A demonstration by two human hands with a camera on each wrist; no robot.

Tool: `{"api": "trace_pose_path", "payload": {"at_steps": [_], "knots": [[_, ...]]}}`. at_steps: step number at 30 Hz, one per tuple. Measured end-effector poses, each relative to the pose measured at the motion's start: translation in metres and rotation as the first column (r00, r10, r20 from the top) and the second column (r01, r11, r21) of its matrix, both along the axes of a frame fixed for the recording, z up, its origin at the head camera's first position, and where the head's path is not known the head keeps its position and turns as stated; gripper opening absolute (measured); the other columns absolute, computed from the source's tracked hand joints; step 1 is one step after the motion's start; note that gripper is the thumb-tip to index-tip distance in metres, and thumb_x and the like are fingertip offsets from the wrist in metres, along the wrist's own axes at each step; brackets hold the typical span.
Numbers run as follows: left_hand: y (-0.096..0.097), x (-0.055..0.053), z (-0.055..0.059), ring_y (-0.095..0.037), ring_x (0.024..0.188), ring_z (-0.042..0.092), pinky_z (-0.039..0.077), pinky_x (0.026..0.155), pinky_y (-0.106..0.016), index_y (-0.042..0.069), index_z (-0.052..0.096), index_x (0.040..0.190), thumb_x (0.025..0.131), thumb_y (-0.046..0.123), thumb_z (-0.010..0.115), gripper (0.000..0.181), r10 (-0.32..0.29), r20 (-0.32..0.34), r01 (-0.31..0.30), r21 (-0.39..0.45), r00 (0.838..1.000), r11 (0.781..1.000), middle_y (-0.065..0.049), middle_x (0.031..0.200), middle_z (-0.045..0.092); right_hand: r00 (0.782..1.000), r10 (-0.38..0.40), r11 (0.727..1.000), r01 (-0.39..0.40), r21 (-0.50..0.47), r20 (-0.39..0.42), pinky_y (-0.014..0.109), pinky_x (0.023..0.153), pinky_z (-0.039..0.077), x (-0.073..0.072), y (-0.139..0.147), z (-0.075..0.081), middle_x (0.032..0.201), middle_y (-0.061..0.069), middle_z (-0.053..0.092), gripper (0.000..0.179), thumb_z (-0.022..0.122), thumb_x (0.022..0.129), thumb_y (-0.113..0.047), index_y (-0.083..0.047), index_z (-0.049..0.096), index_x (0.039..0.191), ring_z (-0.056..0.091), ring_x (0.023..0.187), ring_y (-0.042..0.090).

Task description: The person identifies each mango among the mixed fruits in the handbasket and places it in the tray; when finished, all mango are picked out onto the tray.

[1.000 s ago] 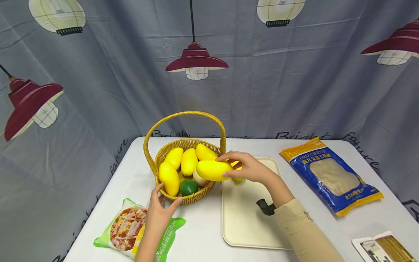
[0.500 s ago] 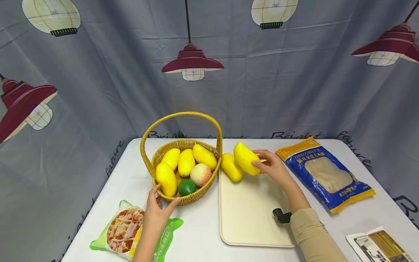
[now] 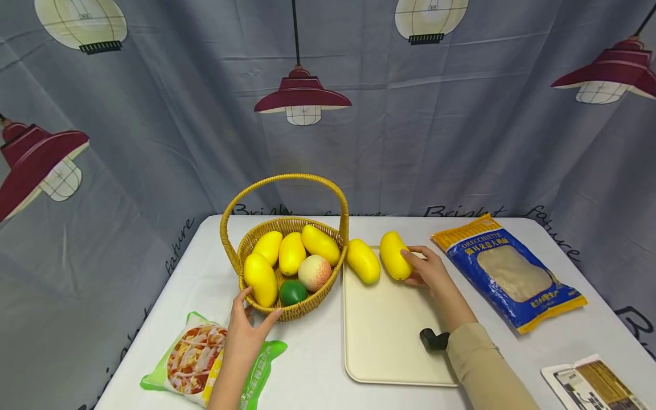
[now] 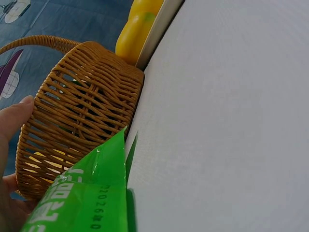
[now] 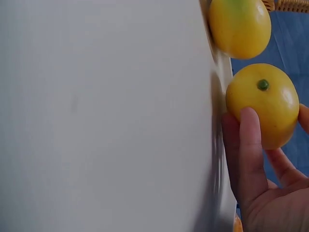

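My right hand (image 3: 429,270) holds a yellow mango (image 3: 393,255) low over the far end of the cream tray (image 3: 392,341). In the right wrist view the fingers and thumb wrap the mango (image 5: 268,99), its green stem spot facing the camera. A second mango (image 3: 364,262) lies beside it at the tray's far left corner. On the left, my left hand (image 3: 247,330) grips the near rim of the wicker basket (image 3: 312,307), thumb and fingers spread along it. Inside sit several mangoes (image 3: 292,254), a peach (image 3: 314,273) and a dark green fruit (image 3: 292,292).
A green food bag (image 3: 200,359) lies under the left forearm, close to the basket (image 4: 82,106). The blue and yellow orecchiette bag (image 3: 509,270) is right of the tray. A flat printed pack (image 3: 594,384) lies at the front right. The basket's handle (image 3: 287,177) arches high.
My right hand has carried the mango from over the basket rightward, then lowered it to the tray beside the other mango. The left hand has stayed at the basket rim.
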State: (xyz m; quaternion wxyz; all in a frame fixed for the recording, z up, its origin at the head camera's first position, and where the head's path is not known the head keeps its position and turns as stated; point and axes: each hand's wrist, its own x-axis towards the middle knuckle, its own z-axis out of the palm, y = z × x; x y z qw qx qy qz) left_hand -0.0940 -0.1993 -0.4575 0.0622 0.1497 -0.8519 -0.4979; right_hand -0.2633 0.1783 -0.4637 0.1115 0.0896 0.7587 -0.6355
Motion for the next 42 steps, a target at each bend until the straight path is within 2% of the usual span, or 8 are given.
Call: {"api": "trace_pose_path", "payload": {"at_steps": [8,17,22,33,42], "knots": [[0.002,-0.001,0.001,-0.042,0.132,0.038,0.039,0.102,-0.054,0.018,0.021,0.151,0.083,0.050,0.072,0.091,-0.007,-0.008,0.007,-0.002,1.000,1.000,-0.022,0.154,0.021,1.000,0.004,1.000,-0.003,-0.016,0.028,0.029,0.063,0.057,-0.004,-0.006,-0.006,0.127,0.025,0.046,0.066,0.061,0.093,-0.045,-0.008,0.039,0.143,0.065,0.072,0.012],[0.002,-0.001,0.003,-0.041,0.131,0.039,0.039,0.101,-0.055,0.019,0.021,0.151,0.083,0.052,0.072,0.091,-0.005,-0.013,0.005,-0.005,1.000,1.000,-0.021,0.153,0.023,0.995,0.051,0.998,-0.055,0.043,0.081,0.028,0.061,0.057,0.007,-0.017,-0.003,0.126,0.022,0.043,0.065,0.059,0.094,-0.048,-0.005,0.039,0.139,0.063,0.075,0.016],[0.001,-0.002,0.002,-0.041,0.131,0.040,0.039,0.101,-0.055,0.018,0.022,0.151,0.083,0.051,0.072,0.090,-0.003,-0.024,0.003,-0.010,1.000,1.000,-0.021,0.153,0.023,0.998,0.025,0.999,-0.027,0.027,0.066,0.027,0.061,0.057,0.010,-0.022,-0.002,0.127,0.024,0.043,0.066,0.058,0.095,-0.046,-0.003,0.035,0.140,0.063,0.074,0.016],[0.000,0.000,0.000,-0.042,0.132,0.038,0.040,0.099,-0.057,0.020,0.019,0.152,0.083,0.051,0.071,0.092,0.004,0.016,-0.004,-0.004,1.000,1.000,-0.020,0.155,0.021,0.999,-0.044,0.997,0.043,0.060,0.014,0.026,0.058,0.056,0.010,-0.029,-0.005,0.117,0.020,0.043,0.064,0.055,0.096,-0.047,-0.003,0.037,0.139,0.059,0.068,0.014],[0.000,-0.001,-0.001,-0.041,0.132,0.039,0.040,0.099,-0.057,0.022,0.020,0.151,0.083,0.048,0.073,0.090,0.003,0.009,-0.003,-0.003,1.000,1.000,-0.019,0.155,0.022,0.999,-0.022,0.996,0.018,0.091,0.041,0.026,0.056,0.055,0.013,-0.027,-0.001,0.117,0.021,0.049,0.071,0.056,0.093,-0.053,-0.004,0.035,0.141,0.061,0.063,0.015]]}}
